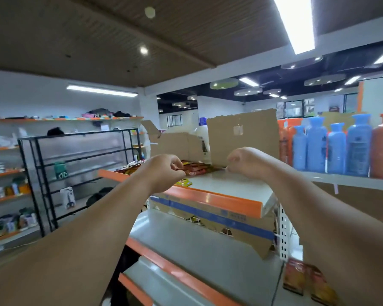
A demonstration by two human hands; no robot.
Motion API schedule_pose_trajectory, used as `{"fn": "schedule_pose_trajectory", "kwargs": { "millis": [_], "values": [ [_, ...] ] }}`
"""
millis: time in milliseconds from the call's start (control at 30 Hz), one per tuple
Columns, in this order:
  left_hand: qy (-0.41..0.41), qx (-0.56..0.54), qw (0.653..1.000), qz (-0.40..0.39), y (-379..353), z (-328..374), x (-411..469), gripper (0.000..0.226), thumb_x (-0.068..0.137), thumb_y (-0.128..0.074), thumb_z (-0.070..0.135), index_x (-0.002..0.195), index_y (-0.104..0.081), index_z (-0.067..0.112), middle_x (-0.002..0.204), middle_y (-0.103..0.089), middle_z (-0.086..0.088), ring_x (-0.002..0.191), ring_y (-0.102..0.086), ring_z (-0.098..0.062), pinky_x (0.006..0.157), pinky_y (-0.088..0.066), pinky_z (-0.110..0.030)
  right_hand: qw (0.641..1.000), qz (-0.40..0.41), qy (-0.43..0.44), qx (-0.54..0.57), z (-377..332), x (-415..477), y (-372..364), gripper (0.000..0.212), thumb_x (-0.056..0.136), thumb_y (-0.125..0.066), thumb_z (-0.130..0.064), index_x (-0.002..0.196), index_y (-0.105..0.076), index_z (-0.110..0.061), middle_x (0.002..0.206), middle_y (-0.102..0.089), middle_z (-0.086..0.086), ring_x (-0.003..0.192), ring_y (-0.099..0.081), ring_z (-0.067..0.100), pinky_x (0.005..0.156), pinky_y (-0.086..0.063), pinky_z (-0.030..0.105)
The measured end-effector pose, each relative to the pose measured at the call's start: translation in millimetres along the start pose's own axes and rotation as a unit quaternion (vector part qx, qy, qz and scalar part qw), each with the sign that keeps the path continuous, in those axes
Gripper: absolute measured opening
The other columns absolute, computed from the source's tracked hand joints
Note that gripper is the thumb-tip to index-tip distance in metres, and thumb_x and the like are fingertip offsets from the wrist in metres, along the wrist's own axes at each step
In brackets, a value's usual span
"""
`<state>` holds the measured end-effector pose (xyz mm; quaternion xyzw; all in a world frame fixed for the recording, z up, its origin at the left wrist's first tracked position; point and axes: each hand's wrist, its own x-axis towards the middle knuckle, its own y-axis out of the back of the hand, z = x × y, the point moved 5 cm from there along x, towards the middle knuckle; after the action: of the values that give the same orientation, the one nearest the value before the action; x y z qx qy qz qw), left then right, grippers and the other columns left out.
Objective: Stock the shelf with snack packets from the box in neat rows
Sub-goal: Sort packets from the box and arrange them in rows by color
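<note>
Now the left hand (164, 171) pinches a red packet (195, 168) on the shelf (226, 186); the right hand (245, 162) is curled (round what, I cannot tell); next, line it up.

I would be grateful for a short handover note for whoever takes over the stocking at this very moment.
Left hand: pinches the edge of a red snack packet lying on the top shelf.
Right hand: fingers curled at the foot of the cardboard flap; I cannot tell if it holds anything.
Open box: at the back of that shelf.
Done: a few loose packets lie towards the shelf's left, one yellow packet near the front edge.
Left: no neat rows yet; much of the shelf is bare.
</note>
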<state>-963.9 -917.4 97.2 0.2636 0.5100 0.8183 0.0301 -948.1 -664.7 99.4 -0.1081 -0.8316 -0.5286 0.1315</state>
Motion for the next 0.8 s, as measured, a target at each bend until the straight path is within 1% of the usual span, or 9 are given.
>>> {"fn": "schedule_pose_trajectory", "kwargs": {
  "millis": [67,167,300,400,500,567,667,733,800],
  "values": [
    [0.001,0.006,1.000,-0.017,-6,-11,12,0.021,0.093,-0.064,0.043,0.113,-0.068,0.039,0.109,-0.067,0.014,0.099,-0.063,-0.010,0.081,-0.051,-0.031,0.999,-0.034,0.000,-0.036,-7,13,-2,0.034,0.094,-0.066,-0.034,0.126,-0.068,-0.023,0.126,-0.064,-0.001,0.113,-0.060,0.022,0.099,-0.050,0.037],
    [0.007,0.006,0.999,-0.036,-15,-25,35,0.019,0.088,-0.065,0.045,0.107,-0.067,0.043,0.107,-0.068,0.015,0.098,-0.065,-0.010,0.091,-0.057,-0.036,0.995,-0.066,0.013,-0.073,-16,37,-5,0.028,0.093,-0.066,-0.035,0.118,-0.072,-0.024,0.118,-0.068,-0.002,0.107,-0.061,0.021,0.097,-0.050,0.038],
    [0.001,0.088,0.991,-0.098,-29,-40,65,0.031,0.096,-0.062,0.038,0.126,-0.069,0.035,0.120,-0.065,0.008,0.105,-0.060,-0.013,0.088,-0.048,-0.031,0.991,-0.091,0.035,-0.089,-32,76,-14,0.026,0.095,-0.063,-0.034,0.117,-0.073,-0.025,0.115,-0.066,-0.006,0.108,-0.059,0.019,0.096,-0.047,0.035],
    [0.008,0.104,0.987,-0.119,-41,-61,89,0.032,0.096,-0.060,0.034,0.127,-0.070,0.034,0.128,-0.066,0.006,0.107,-0.060,-0.015,0.093,-0.050,-0.033,0.985,-0.124,0.051,-0.111,-45,108,-33,0.025,0.093,-0.063,-0.040,0.115,-0.070,-0.029,0.117,-0.067,-0.003,0.107,-0.062,0.021,0.099,-0.050,0.040],
    [0.016,0.090,0.987,-0.134,-53,-88,113,0.031,0.097,-0.060,0.033,0.125,-0.071,0.033,0.121,-0.066,0.008,0.105,-0.061,-0.014,0.093,-0.051,-0.033,0.975,-0.172,0.058,-0.130,-56,133,-63,0.030,0.096,-0.061,-0.039,0.117,-0.069,-0.020,0.102,-0.069,0.004,0.087,-0.067,0.023,0.080,-0.056,0.034],
    [0.012,0.079,0.987,-0.138,-61,-105,130,0.028,0.096,-0.062,0.030,0.123,-0.072,0.031,0.114,-0.066,0.011,0.102,-0.063,-0.011,0.088,-0.051,-0.030,0.969,-0.189,0.051,-0.148,-61,149,-86,0.030,0.095,-0.062,-0.039,0.110,-0.072,-0.015,0.090,-0.069,0.005,0.072,-0.062,0.020,0.065,-0.051,0.029],
    [0.006,0.045,0.995,-0.093,-68,-130,163,0.021,0.093,-0.064,0.027,0.108,-0.076,0.034,0.108,-0.070,0.011,0.093,-0.065,-0.010,0.080,-0.050,-0.028,0.963,-0.199,0.031,-0.180,-66,175,-124,0.034,0.088,-0.067,-0.045,0.088,-0.072,-0.011,0.079,-0.068,0.004,0.065,-0.059,0.021,0.063,-0.050,0.030],
    [-0.003,0.020,0.998,-0.068,-69,-145,188,0.016,0.090,-0.065,0.028,0.099,-0.075,0.037,0.103,-0.072,0.012,0.088,-0.065,-0.008,0.074,-0.050,-0.026,0.960,-0.219,0.017,-0.172,-70,190,-150,0.040,0.086,-0.071,-0.049,0.087,-0.071,-0.009,0.075,-0.064,0.001,0.066,-0.061,0.020,0.060,-0.049,0.028],
    [-0.031,0.011,0.997,-0.067,-74,-153,212,0.016,0.090,-0.064,0.029,0.098,-0.075,0.037,0.101,-0.072,0.014,0.088,-0.065,-0.006,0.071,-0.050,-0.024,0.951,-0.244,0.016,-0.191,-79,201,-174,0.042,0.085,-0.072,-0.053,0.085,-0.070,-0.011,0.078,-0.066,0.000,0.071,-0.066,0.017,0.060,-0.049,0.027]
  ]
}}
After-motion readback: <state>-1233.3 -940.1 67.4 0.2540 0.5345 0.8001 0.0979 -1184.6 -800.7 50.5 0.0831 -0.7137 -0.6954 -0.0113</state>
